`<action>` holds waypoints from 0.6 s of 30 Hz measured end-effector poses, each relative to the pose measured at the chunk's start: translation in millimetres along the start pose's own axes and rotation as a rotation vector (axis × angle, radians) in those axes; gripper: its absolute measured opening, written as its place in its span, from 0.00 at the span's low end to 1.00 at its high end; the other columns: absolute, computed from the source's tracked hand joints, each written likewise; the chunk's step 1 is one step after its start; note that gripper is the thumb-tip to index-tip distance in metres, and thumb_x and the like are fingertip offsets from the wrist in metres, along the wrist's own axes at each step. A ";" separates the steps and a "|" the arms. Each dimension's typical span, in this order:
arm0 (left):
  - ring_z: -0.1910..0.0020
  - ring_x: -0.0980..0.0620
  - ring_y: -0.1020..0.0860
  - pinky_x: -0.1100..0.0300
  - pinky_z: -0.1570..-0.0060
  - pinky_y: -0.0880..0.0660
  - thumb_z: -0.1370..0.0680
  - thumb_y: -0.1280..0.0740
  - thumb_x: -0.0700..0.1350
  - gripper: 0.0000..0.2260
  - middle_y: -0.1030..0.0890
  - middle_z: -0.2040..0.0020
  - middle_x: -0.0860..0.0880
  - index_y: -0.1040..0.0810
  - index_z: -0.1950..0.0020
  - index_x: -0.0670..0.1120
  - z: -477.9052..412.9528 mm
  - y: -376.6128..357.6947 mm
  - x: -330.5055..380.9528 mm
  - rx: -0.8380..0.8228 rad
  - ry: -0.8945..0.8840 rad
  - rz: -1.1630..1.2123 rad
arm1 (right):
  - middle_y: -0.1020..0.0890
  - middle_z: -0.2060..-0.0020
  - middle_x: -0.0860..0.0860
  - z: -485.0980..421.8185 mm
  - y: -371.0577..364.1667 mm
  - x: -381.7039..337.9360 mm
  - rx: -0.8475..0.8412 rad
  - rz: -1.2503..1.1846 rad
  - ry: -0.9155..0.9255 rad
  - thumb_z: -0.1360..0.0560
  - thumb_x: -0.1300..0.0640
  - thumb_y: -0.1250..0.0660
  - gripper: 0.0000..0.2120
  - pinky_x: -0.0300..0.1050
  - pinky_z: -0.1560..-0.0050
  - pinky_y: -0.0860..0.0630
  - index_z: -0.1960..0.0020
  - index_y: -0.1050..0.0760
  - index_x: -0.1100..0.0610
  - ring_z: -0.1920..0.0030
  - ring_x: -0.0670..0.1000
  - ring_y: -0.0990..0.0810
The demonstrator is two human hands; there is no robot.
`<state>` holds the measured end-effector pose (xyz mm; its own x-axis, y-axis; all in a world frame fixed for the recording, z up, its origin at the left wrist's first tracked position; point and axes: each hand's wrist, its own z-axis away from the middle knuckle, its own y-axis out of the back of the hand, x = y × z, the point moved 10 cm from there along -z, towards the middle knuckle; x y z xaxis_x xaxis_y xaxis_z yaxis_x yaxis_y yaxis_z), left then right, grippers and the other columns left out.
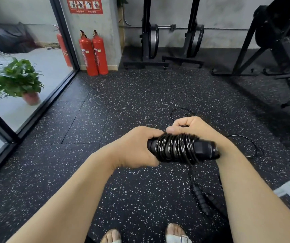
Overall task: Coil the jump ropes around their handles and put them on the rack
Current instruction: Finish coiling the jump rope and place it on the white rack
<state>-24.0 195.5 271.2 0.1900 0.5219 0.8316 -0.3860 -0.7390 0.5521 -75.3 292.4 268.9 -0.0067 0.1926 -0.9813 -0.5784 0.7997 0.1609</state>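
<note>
Both bare forearms reach forward and draw together in front of the body. The left grip [137,146] curls round one end of the coiled jump rope [175,149], back of the hand upward. The right grip [191,128] sits at the coil's far side, fingers curled, thumb pressing on the windings.

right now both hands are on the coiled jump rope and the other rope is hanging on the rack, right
Not quite. The left hand and right hand are on the coiled jump rope, but the other rope lies on the floor, not on a rack. The head view shows it.
</note>
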 end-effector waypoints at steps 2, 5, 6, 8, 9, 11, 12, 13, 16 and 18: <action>0.71 0.51 0.32 0.61 0.72 0.36 0.38 0.33 0.35 0.07 0.29 0.69 0.48 0.27 0.63 0.42 1.3 0.6 1.9 0.013 -0.004 0.157 | 0.20 0.70 0.48 -1.8 2.6 2.8 0.043 0.037 -0.005 0.25 0.65 0.33 0.11 0.34 0.67 0.25 0.66 0.23 0.56 0.70 0.40 0.22; 0.68 0.49 0.32 0.62 0.73 0.39 0.40 0.38 0.34 0.11 0.26 0.66 0.43 0.25 0.59 0.37 0.4 8.4 -1.8 0.087 0.027 0.354 | 0.29 0.75 0.49 -2.6 -3.0 10.2 0.069 0.077 -0.052 0.21 0.70 0.43 0.17 0.37 0.75 0.33 0.67 0.32 0.58 0.78 0.42 0.31; 0.68 0.49 0.30 0.63 0.75 0.38 0.40 0.39 0.34 0.14 0.23 0.65 0.44 0.24 0.56 0.38 -0.3 10.3 -4.5 0.110 0.046 0.423 | 0.32 0.76 0.50 -5.2 -6.6 12.2 0.058 0.013 -0.039 0.21 0.68 0.42 0.16 0.38 0.78 0.37 0.66 0.33 0.59 0.79 0.45 0.35; 0.68 0.51 0.27 0.64 0.77 0.36 0.40 0.40 0.34 0.22 0.21 0.62 0.44 0.27 0.47 0.39 -1.5 12.4 -12.8 0.156 0.096 0.560 | 0.34 0.78 0.51 -13.2 -7.6 19.9 0.090 -0.059 -0.046 0.20 0.62 0.39 0.15 0.37 0.79 0.43 0.65 0.34 0.59 0.79 0.46 0.39; 0.67 0.51 0.26 0.64 0.77 0.37 0.40 0.40 0.34 0.24 0.21 0.61 0.43 0.29 0.43 0.39 -1.8 13.3 -17.1 0.184 0.123 0.628 | 0.34 0.78 0.51 -15.4 -8.6 24.7 0.095 -0.068 -0.071 0.19 0.60 0.39 0.16 0.37 0.80 0.44 0.66 0.34 0.59 0.80 0.46 0.40; 0.67 0.50 0.26 0.63 0.76 0.37 0.39 0.40 0.35 0.24 0.21 0.60 0.42 0.28 0.43 0.39 -2.5 16.0 -23.0 0.235 0.151 0.737 | 0.35 0.77 0.50 -15.6 -16.9 28.4 0.066 -0.100 -0.107 0.19 0.57 0.41 0.17 0.36 0.81 0.45 0.65 0.34 0.59 0.80 0.45 0.41; 0.67 0.50 0.26 0.63 0.76 0.37 0.39 0.40 0.36 0.22 0.21 0.60 0.42 0.26 0.45 0.38 -3.0 17.8 -24.2 0.253 0.154 0.777 | 0.35 0.77 0.49 -14.9 -22.9 27.3 0.037 -0.118 -0.108 0.19 0.56 0.41 0.17 0.36 0.82 0.45 0.66 0.34 0.59 0.81 0.44 0.41; 0.66 0.50 0.26 0.63 0.76 0.36 0.38 0.39 0.36 0.20 0.21 0.59 0.42 0.24 0.48 0.37 -3.1 19.3 -25.2 0.266 0.158 0.816 | 0.35 0.78 0.48 -14.3 -26.5 25.8 0.018 -0.134 -0.110 0.20 0.54 0.40 0.18 0.35 0.82 0.45 0.66 0.35 0.58 0.81 0.44 0.42; 0.66 0.50 0.25 0.64 0.77 0.36 0.35 0.40 0.36 0.15 0.20 0.59 0.42 0.21 0.52 0.37 -3.4 20.4 -28.8 0.278 0.197 0.912 | 0.37 0.80 0.47 -13.1 -30.4 18.3 0.029 -0.143 -0.122 0.20 0.51 0.40 0.19 0.36 0.81 0.44 0.67 0.35 0.58 0.81 0.45 0.42; 0.67 0.51 0.25 0.65 0.78 0.36 0.34 0.41 0.35 0.14 0.20 0.59 0.42 0.21 0.52 0.37 -2.9 19.6 -30.4 0.274 0.234 0.971 | 0.34 0.80 0.48 -11.6 -29.2 16.4 0.052 -0.093 -0.154 0.19 0.49 0.42 0.20 0.38 0.79 0.42 0.66 0.33 0.58 0.81 0.47 0.39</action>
<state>-40.0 166.4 256.5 -0.2850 -0.3030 0.9094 -0.0554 -0.9419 -0.3312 -68.0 265.6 246.9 0.1716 0.1979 -0.9651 -0.5276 0.8458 0.0796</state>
